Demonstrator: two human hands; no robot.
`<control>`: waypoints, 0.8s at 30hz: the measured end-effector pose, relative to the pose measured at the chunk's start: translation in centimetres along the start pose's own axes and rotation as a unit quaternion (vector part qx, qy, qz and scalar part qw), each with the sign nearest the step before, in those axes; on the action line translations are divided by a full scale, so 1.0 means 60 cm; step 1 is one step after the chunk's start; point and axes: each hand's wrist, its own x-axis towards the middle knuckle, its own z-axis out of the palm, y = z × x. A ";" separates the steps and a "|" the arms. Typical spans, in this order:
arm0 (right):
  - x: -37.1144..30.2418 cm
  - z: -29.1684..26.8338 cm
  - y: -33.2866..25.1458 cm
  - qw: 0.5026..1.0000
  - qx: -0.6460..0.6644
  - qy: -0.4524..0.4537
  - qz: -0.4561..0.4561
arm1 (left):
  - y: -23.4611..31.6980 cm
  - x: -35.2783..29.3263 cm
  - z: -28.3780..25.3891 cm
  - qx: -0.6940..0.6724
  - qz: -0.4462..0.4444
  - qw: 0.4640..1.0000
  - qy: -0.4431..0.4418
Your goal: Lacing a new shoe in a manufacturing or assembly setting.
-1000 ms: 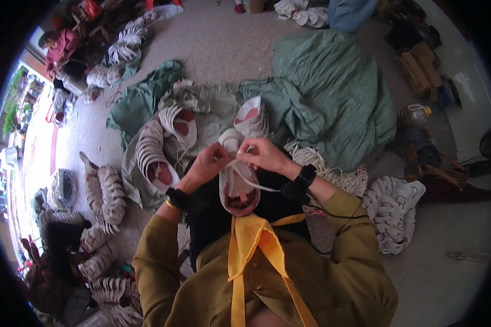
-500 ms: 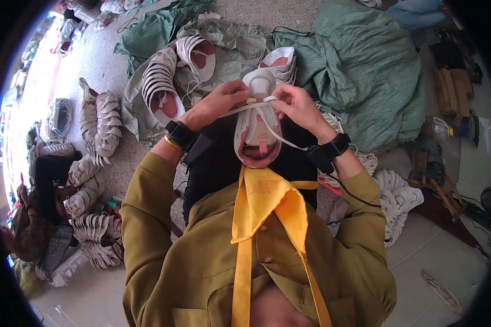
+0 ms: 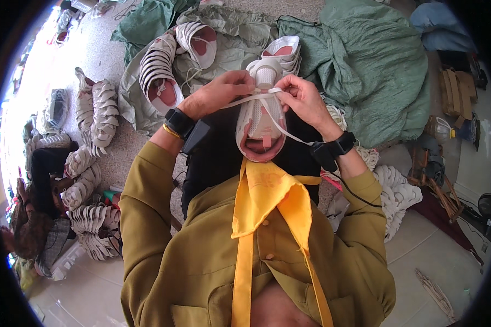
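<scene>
A pale shoe upper point(image 3: 267, 129) with a pink lining lies over my dark-clothed lap, its heel opening toward me. A white shoelace point(image 3: 279, 122) runs across its front, with one end trailing to the right. My left hand point(image 3: 229, 90) is closed in a pinch at the left of the tongue, on the lace. On the other side my right hand point(image 3: 305, 102) pinches the same lace between thumb and forefinger. The rounded white end point(image 3: 264, 73) of the shoe points away from me, between the two hands.
Stacked shoe uppers point(image 3: 157, 68) lie beyond my left hand on grey-green sheeting, others point(image 3: 278, 52) straight ahead. Green sacking point(image 3: 365, 82) heaps at the right. More stacks point(image 3: 105, 117) stand on the floor at left, near a person point(image 3: 33, 229). A yellow apron point(image 3: 264, 196) hangs on my front.
Both hands stay on the lace at the tongue. My left hand has shifted slightly up, and the shoe's far end sits a little farther right in view.
</scene>
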 end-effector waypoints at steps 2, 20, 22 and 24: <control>-0.005 0.006 -0.009 1.000 0.019 0.017 -0.010 | 0.004 -0.004 0.007 -0.006 -0.005 1.000 0.020; -0.112 0.014 -0.074 0.989 -0.131 0.062 0.033 | -0.007 -0.002 0.026 0.094 0.043 0.993 0.049; -0.110 0.008 -0.067 0.986 -0.150 0.077 0.002 | -0.008 -0.001 0.029 0.108 0.040 0.992 0.059; -0.110 0.008 -0.061 0.986 -0.151 0.076 0.009 | -0.007 0.000 0.030 0.107 0.035 0.992 0.060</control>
